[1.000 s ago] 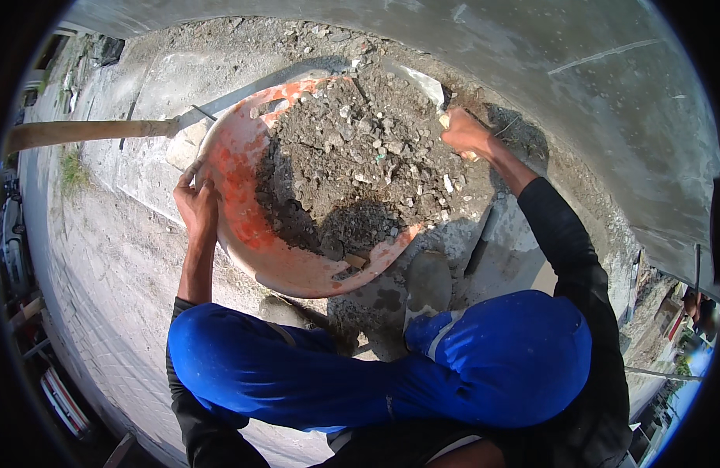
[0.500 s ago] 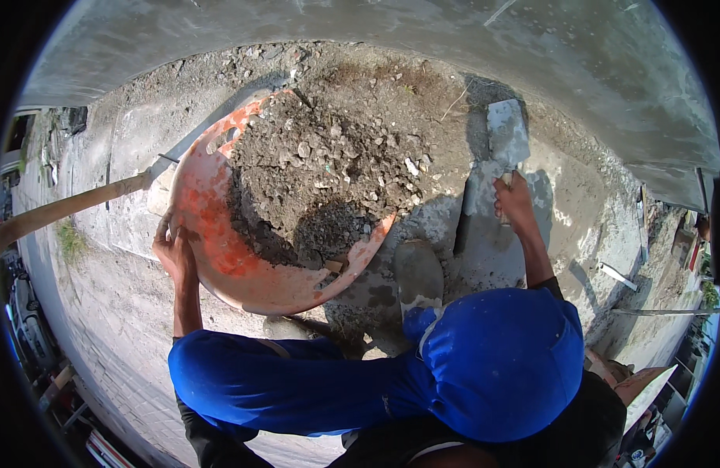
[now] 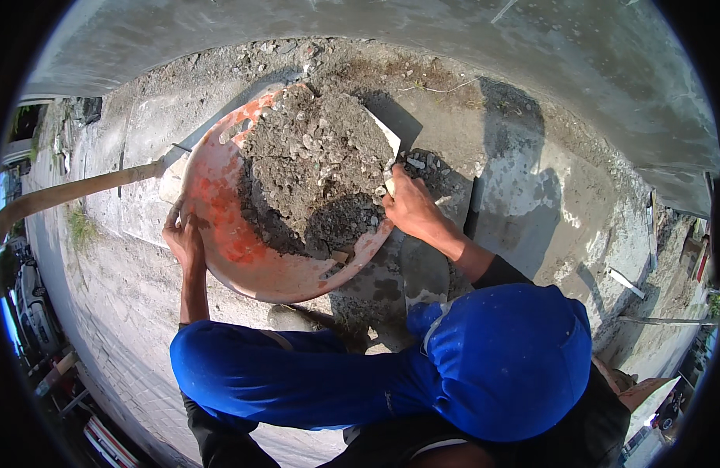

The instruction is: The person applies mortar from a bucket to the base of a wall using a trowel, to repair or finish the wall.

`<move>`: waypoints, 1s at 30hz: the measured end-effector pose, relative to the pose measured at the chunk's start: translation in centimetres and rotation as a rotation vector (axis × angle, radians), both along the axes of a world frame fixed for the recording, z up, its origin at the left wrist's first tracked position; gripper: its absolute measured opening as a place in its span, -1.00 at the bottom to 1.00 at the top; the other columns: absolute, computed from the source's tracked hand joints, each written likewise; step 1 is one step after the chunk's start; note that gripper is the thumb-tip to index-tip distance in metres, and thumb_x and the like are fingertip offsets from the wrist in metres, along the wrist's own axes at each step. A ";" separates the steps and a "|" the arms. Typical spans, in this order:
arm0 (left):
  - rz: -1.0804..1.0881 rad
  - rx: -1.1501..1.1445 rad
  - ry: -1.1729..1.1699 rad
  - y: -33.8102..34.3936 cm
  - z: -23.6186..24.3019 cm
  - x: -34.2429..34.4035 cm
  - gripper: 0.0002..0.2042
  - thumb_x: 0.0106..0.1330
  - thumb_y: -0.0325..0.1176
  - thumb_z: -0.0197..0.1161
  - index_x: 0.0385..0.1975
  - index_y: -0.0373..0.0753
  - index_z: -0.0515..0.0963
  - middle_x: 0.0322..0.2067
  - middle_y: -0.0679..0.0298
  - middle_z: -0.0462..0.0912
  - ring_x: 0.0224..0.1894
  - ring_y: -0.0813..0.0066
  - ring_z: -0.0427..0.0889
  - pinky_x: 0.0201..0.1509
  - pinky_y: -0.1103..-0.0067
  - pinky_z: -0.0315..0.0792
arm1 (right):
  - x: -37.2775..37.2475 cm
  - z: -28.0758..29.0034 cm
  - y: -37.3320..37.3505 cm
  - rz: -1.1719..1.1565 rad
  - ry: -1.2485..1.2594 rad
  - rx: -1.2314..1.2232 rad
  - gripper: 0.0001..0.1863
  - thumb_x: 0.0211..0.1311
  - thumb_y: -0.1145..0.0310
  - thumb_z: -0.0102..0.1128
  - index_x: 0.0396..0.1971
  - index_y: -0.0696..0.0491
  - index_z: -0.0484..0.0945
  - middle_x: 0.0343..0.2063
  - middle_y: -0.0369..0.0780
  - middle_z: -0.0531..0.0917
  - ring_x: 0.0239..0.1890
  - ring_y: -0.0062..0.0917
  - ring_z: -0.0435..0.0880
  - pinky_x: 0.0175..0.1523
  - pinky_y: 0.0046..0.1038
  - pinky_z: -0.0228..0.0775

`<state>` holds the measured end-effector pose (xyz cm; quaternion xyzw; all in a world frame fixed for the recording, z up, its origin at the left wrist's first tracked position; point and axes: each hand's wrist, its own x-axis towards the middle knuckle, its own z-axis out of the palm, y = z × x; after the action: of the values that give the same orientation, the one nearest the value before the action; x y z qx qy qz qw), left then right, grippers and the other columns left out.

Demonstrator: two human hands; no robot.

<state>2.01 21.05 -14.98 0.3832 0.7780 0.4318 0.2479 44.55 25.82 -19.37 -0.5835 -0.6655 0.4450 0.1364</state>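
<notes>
A worn orange plastic basin, caked with pale residue, lies tipped with its mouth toward the rubble. My left hand is closed on its left rim, holding it. Grey dirt and broken stones fill its mouth and spill over the far side. My right hand is closed round the handle of a trowel at the right side of the heap. The blade stands on edge against the dirt, most of it hidden. A few loose stones lie beside that hand.
A grey wall curves across the far side. A long wooden handle lies to the left of the basin. My knees in blue trousers fill the near side. Wet-looking concrete stretches to the right.
My right hand has brought the trowel leftward from the concrete to the heap. The dirt is bunched closer to the basin, baring ground at its right. My left hand stays on the rim.
</notes>
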 end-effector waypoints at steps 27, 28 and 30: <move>-0.015 0.035 -0.030 -0.8 -1.0 -0.9 -0.58 0.27 -0.59 0.10 0.15 -0.39 0.54 -0.59 0.25 0.62 -0.52 0.61 0.56 -0.33 0.65 0.44 | 8.5 -5.7 -0.9 -0.013 -0.426 0.137 -0.43 0.30 0.35 0.15 0.22 0.17 0.16 -0.38 0.16 0.64 -0.27 0.22 0.61 -0.13 0.10 0.42; -0.007 0.031 -0.018 -0.8 -1.1 -0.7 -0.58 0.27 -0.59 0.10 0.15 -0.40 0.53 -0.58 0.25 0.62 -0.52 0.60 0.56 -0.33 0.64 0.44 | 8.7 -4.8 -1.7 -0.004 -0.426 0.141 -0.43 0.30 0.35 0.15 0.22 0.17 0.16 -0.38 0.16 0.64 -0.27 0.22 0.61 -0.13 0.10 0.42; 0.023 0.020 -0.014 -1.3 -1.4 -0.7 -0.58 0.26 -0.59 0.09 0.15 -0.40 0.53 -0.58 0.25 0.62 -0.51 0.60 0.56 -0.33 0.64 0.45 | 10.4 -2.6 -6.7 0.019 -0.452 0.106 -0.40 0.30 0.35 0.11 0.25 0.14 0.09 -0.39 0.10 0.67 -0.26 0.15 0.66 -0.16 0.08 0.47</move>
<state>1.36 19.79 -16.36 0.3738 0.7763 0.4450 0.2443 54.98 19.16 -21.95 -0.6539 -0.7071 0.2687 0.0099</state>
